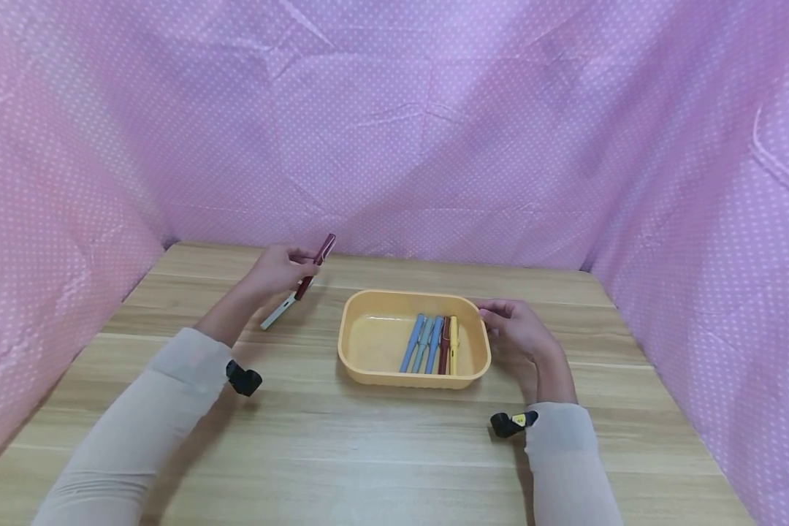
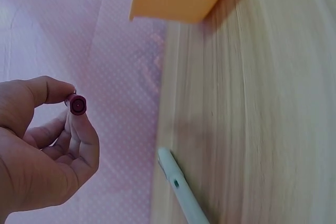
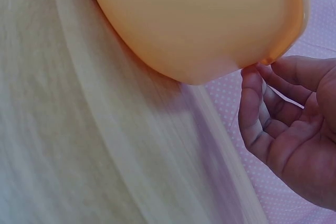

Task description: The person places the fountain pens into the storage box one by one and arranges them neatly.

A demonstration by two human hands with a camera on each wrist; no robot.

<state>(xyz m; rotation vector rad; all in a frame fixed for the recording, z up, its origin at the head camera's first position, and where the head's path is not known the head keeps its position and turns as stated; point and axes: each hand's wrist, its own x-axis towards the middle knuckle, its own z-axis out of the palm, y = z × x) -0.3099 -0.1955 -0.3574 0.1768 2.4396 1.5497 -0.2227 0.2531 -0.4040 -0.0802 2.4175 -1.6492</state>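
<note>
A dark red pen (image 1: 326, 247) is pinched between the thumb and fingers of my left hand (image 1: 277, 273), raised over the far left of the table. In the left wrist view that pen (image 2: 78, 105) points end-on at the camera. Below it a pale mint pen (image 1: 278, 313) lies on the wood. My right hand (image 1: 524, 332) pinches the right rim of a yellow plastic tray (image 1: 370, 342), thumb at the lip and fingertips beneath. Inside, on the tray's right side, several pens lie side by side: blue ones, a teal one (image 1: 423, 343), a dark red one and a yellow one (image 1: 454, 343).
The wooden table (image 1: 381, 453) carries the tray near its middle. Pink dotted cloth (image 1: 394, 131) hangs around the back and both sides, close to the table's edges. Small black cameras (image 1: 243, 378) sit on both wrists.
</note>
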